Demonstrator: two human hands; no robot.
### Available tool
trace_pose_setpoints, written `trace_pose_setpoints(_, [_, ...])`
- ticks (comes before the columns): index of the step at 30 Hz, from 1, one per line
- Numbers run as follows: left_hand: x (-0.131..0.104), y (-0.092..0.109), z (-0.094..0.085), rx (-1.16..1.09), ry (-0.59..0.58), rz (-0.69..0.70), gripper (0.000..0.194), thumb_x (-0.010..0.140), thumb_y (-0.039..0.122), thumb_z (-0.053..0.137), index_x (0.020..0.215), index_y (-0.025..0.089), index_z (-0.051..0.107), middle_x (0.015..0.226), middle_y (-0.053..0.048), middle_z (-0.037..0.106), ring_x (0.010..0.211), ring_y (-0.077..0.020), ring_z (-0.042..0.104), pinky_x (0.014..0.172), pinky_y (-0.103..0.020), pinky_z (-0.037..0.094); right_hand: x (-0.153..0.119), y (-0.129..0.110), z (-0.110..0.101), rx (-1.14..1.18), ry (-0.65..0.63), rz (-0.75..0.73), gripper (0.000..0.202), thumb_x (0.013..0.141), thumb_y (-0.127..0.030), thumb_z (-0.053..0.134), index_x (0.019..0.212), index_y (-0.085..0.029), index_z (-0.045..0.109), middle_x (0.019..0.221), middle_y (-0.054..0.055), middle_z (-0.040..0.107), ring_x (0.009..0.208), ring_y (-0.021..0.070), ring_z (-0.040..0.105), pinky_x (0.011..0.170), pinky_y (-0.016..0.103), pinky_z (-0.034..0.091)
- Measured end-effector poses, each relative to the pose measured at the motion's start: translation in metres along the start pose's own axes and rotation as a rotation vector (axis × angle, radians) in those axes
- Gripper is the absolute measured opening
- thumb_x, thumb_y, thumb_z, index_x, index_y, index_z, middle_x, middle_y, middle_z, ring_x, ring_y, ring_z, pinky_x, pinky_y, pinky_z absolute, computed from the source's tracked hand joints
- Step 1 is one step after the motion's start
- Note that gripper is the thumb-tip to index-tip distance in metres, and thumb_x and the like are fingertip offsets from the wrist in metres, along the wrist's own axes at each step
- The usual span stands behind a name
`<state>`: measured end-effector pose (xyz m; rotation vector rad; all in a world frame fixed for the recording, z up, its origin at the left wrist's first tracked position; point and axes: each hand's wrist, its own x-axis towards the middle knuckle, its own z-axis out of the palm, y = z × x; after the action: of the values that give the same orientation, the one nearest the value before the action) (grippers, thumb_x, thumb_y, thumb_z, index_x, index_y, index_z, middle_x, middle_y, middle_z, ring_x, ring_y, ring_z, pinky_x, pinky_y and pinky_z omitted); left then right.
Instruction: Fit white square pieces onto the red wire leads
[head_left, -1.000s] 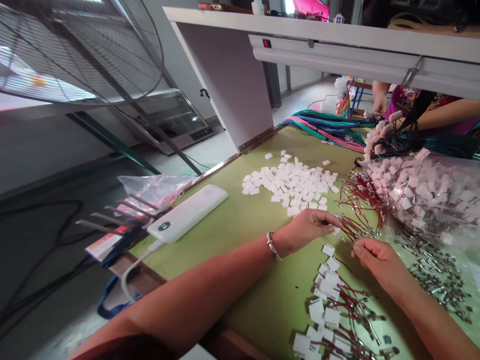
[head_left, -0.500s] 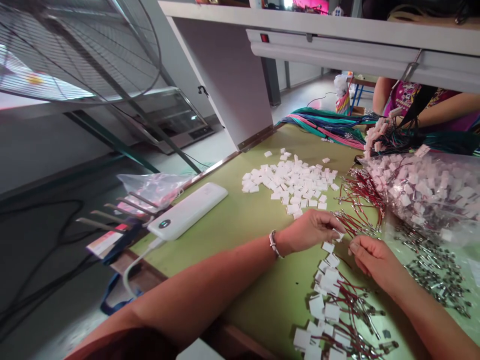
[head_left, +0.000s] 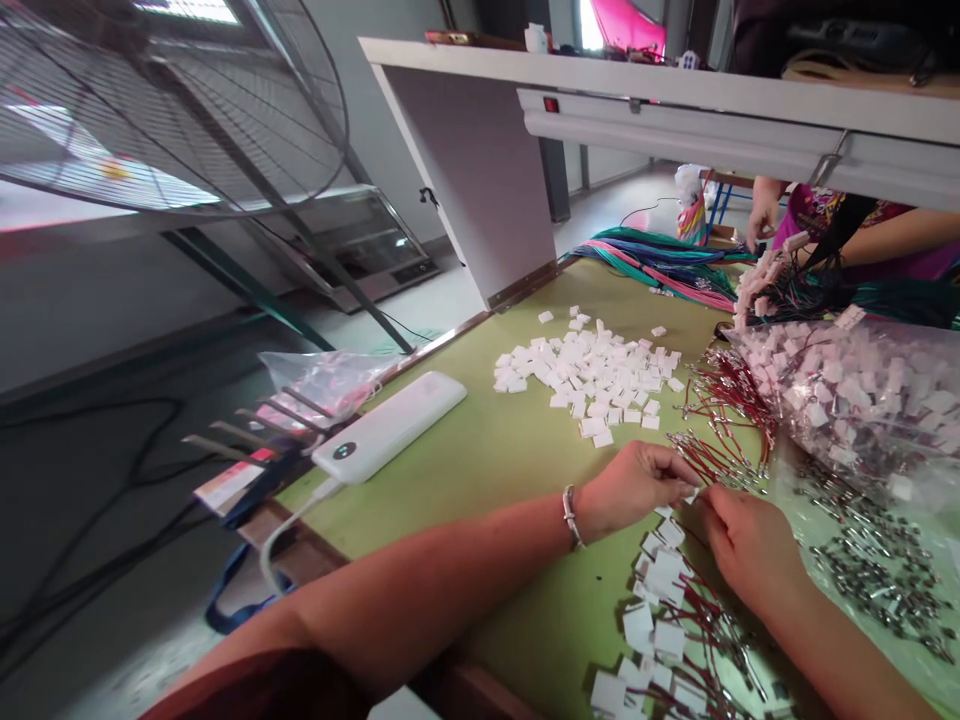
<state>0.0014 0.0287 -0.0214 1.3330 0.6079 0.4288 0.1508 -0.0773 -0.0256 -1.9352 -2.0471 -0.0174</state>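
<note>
My left hand (head_left: 636, 487) is closed in a pinch on a small white connector housing (head_left: 691, 494). Against that housing, the fingertips of my right hand (head_left: 754, 545) are pressed together; what they hold is hidden. Below the hands lies a column of white connectors (head_left: 664, 577) with short red wires fitted, their metal ends pointing right. Loose red wires (head_left: 712, 462) with metal terminals lie just beyond my fingers. Farther off on the green tabletop (head_left: 480, 470) is a pile of loose white housings (head_left: 592, 365).
A clear bag (head_left: 862, 390) full of white connectors sits at right, with a heap of metal-ended pieces (head_left: 877, 560) below it. A white power bank (head_left: 397, 425) with a cable lies left. Bundled cables (head_left: 660, 265) and a co-worker's hand (head_left: 763, 212) are at the back.
My right hand has moved up and left, so its fingertips now meet the housing in my left hand. The view has shifted slightly. A co-worker's hand has come into sight at the back.
</note>
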Motion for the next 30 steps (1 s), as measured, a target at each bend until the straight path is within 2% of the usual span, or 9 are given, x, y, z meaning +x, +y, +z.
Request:
trace_pose_setpoints(3, [0.003, 0.009, -0.012, 0.31, -0.058, 0.198, 0.011, 0.078, 0.024, 0.066, 0.084, 0.017, 0.072, 0.077, -0.003, 0.067, 0.07, -0.0116, 0.059, 0.069, -0.027, 0.051, 0.0, -0.001, -0.002, 0.097, -0.019, 0.002, 0.026, 0.091, -0.023, 0.041, 0.07, -0.021, 0.056, 0.063, 0.002, 0.063, 0.057, 0.0154, 0.056, 0.055, 0.027, 0.034])
trace_pose_setpoints(6, [0.011, 0.018, -0.032, 0.839, 0.124, 0.446, 0.025, 0.084, 0.03, 0.064, 0.106, 0.019, 0.07, 0.102, -0.009, 0.064, 0.095, -0.0201, 0.056, 0.089, -0.038, 0.046, -0.001, -0.007, -0.008, 0.15, -0.066, -0.006, 0.026, 0.093, -0.026, 0.042, 0.075, -0.021, 0.061, 0.073, 0.004, 0.065, 0.072, 0.018, 0.059, 0.064, 0.029, 0.039])
trace_pose_setpoints(8, [0.017, 0.018, -0.045, 1.159, 0.257, 0.415, 0.027, 0.089, 0.027, 0.057, 0.111, 0.017, 0.067, 0.106, -0.012, 0.06, 0.102, -0.025, 0.051, 0.091, -0.043, 0.044, -0.002, -0.012, -0.012, 0.179, -0.152, -0.01, 0.027, 0.092, -0.026, 0.043, 0.074, -0.021, 0.063, 0.075, 0.004, 0.064, 0.074, 0.0183, 0.059, 0.066, 0.03, 0.04])
trace_pose_setpoints(11, [0.025, 0.011, -0.054, 1.419, 0.257, 0.35, 0.024, 0.09, 0.025, 0.056, 0.109, 0.018, 0.068, 0.101, -0.012, 0.058, 0.1, -0.0265, 0.048, 0.085, -0.04, 0.045, -0.002, -0.013, -0.016, 0.271, -0.282, -0.01, 0.033, 0.093, -0.029, 0.042, 0.069, -0.022, 0.063, 0.069, 0.002, 0.062, 0.065, 0.0153, 0.057, 0.061, 0.028, 0.039])
trace_pose_setpoints(13, [0.026, 0.007, -0.053, 1.462, 0.241, 0.364, 0.021, 0.091, 0.023, 0.054, 0.105, 0.019, 0.069, 0.1, -0.01, 0.058, 0.099, -0.0252, 0.047, 0.084, -0.037, 0.044, 0.002, -0.005, -0.017, 0.278, -0.238, 0.013, 0.033, 0.093, -0.029, 0.042, 0.069, -0.022, 0.064, 0.068, 0.002, 0.063, 0.063, 0.0147, 0.056, 0.06, 0.028, 0.039])
trace_pose_setpoints(17, [0.024, 0.004, -0.048, 1.475, 0.198, 0.394, 0.02, 0.092, 0.02, 0.05, 0.098, 0.016, 0.069, 0.1, -0.01, 0.06, 0.099, -0.0238, 0.048, 0.085, -0.035, 0.044, 0.014, 0.016, -0.013, 0.068, -0.011, 0.118, 0.021, 0.09, -0.028, 0.047, 0.083, -0.022, 0.066, 0.082, 0.005, 0.066, 0.072, 0.0183, 0.059, 0.063, 0.031, 0.04])
trace_pose_setpoints(23, [0.022, 0.002, -0.045, 1.392, 0.145, 0.403, 0.017, 0.092, 0.017, 0.049, 0.094, 0.014, 0.066, 0.097, -0.009, 0.064, 0.096, -0.0225, 0.053, 0.086, -0.036, 0.044, 0.016, 0.02, -0.003, -0.198, -0.069, 0.1, 0.016, 0.09, -0.025, 0.048, 0.084, -0.019, 0.061, 0.087, 0.008, 0.063, 0.083, 0.0229, 0.058, 0.063, 0.032, 0.039])
trace_pose_setpoints(27, [0.018, 0.005, -0.045, 1.33, 0.121, 0.38, 0.016, 0.091, 0.016, 0.048, 0.091, 0.014, 0.064, 0.089, -0.009, 0.064, 0.091, -0.0227, 0.055, 0.08, -0.036, 0.046, 0.012, 0.021, -0.006, -0.122, -0.02, 0.112, 0.015, 0.089, -0.024, 0.048, 0.082, -0.02, 0.061, 0.084, 0.006, 0.063, 0.08, 0.022, 0.058, 0.064, 0.032, 0.04])
trace_pose_setpoints(30, [0.014, 0.011, -0.042, 1.079, 0.231, 0.356, 0.011, 0.087, 0.018, 0.054, 0.092, 0.016, 0.064, 0.091, -0.008, 0.064, 0.09, -0.0216, 0.056, 0.081, -0.036, 0.046, 0.01, 0.023, -0.012, -0.009, 0.05, 0.154, 0.017, 0.088, -0.026, 0.047, 0.079, -0.021, 0.06, 0.081, 0.006, 0.065, 0.074, 0.0207, 0.058, 0.062, 0.032, 0.04])
